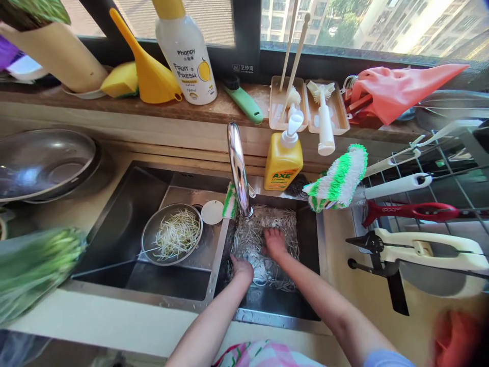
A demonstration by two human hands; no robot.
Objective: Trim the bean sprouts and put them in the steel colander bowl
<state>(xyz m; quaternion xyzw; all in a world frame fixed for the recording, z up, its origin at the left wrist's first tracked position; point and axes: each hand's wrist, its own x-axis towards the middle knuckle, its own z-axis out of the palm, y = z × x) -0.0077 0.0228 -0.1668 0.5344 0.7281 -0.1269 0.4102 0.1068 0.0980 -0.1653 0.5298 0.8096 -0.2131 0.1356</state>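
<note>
Both of my hands are down in the right sink basin (313, 270), where bean sprouts (294, 224) float in rippling water under the chrome faucet (237, 168). My right hand (274, 243) reaches into the middle of the water, its fingers stretched out and slightly apart among the sprouts. Near the basin's left side is my left hand (241, 270), dipping into the water; most of its fingers are hidden. In the left basin a round metal strainer bowl (145, 244) holds a heap of pale bean sprouts (176, 234).
A yellow soap bottle (282, 163) and a green-and-white striped cloth (338, 178) stand behind the basin. At right, a wire rack (408, 168) carries kitchen tools. A pan (49, 163) and bagged greens (38, 270) lie left. Brushes in trays (273, 107) line the sill.
</note>
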